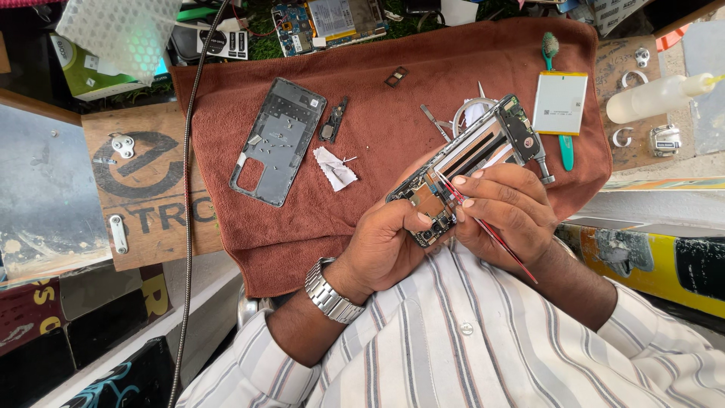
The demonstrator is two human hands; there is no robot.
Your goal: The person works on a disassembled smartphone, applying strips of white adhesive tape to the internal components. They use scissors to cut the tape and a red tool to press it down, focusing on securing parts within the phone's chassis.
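Above the brown towel [377,121], left hand [385,245] grips opened phone [468,162]; right hand [510,211] pinches tweezers [491,230].

A rust-brown towel [362,113] covers the tabletop [143,181]; on it lies a dark grey phone back cover [278,141], with a small black component [333,121] just beside it and a crumpled white scrap [334,168] below that; a flat white battery [559,102] rests over a teal toothbrush [556,91] near the towel's far edge; a white squeeze bottle [655,98] lies off the cloth; a circuit board [328,23] sits beyond the towel.
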